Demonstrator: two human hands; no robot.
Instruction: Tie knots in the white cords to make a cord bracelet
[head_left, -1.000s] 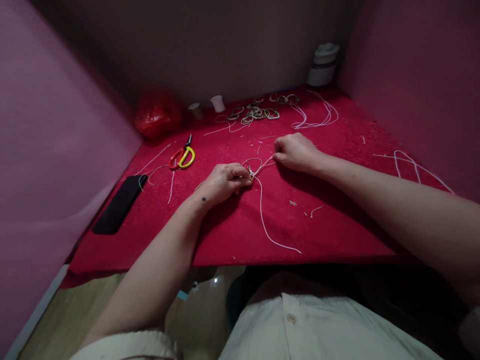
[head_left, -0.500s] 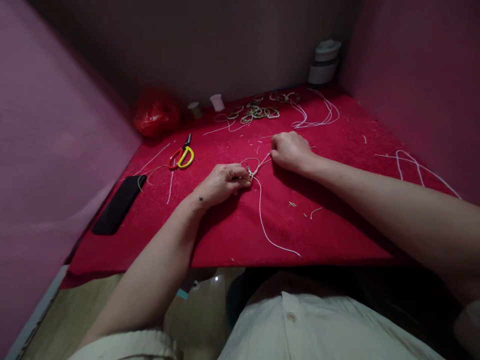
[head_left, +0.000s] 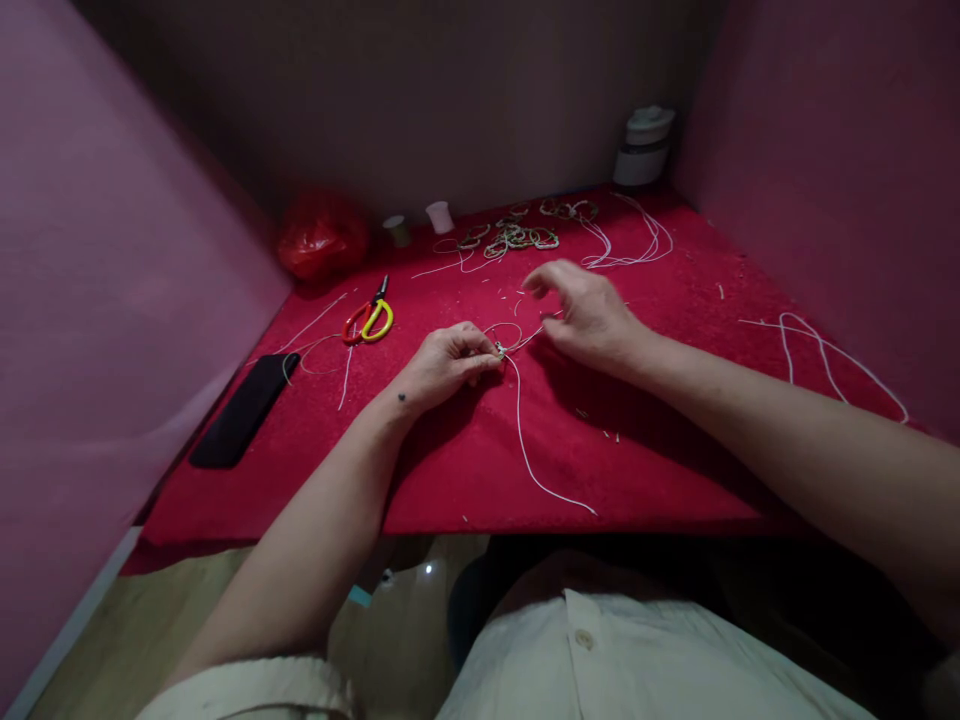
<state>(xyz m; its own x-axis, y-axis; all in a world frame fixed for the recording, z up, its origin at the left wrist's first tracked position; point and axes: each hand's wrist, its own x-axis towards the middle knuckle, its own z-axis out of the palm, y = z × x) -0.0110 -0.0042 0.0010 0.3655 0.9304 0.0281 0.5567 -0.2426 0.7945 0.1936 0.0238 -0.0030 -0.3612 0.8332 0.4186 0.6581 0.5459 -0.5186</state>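
My left hand [head_left: 459,355] is closed in a pinch on a small piece of knotted cord [head_left: 500,350] over the red cloth. From the knot a long white tail [head_left: 525,440] curves down toward the table's front edge. A thin loop [head_left: 504,325] stands above the knot, and a strand runs up right toward my right hand [head_left: 581,305]. That hand is raised, its thumb and forefinger spread apart. The strand's end passes by the thumb, and whether the hidden fingers touch it I cannot make out.
Scissors [head_left: 377,318] with red and yellow handles and a black phone [head_left: 244,410] lie left. Behind are a red plastic bag [head_left: 322,240], two spools [head_left: 440,217], several knotted cord rings [head_left: 517,238], and a white container [head_left: 643,147]. Loose white cord [head_left: 825,345] lies right.
My right hand has opened from a closed grip, its thumb and forefinger now apart, and has shifted slightly. My left hand keeps its pinch on the knotted cord. The view has tilted slightly.
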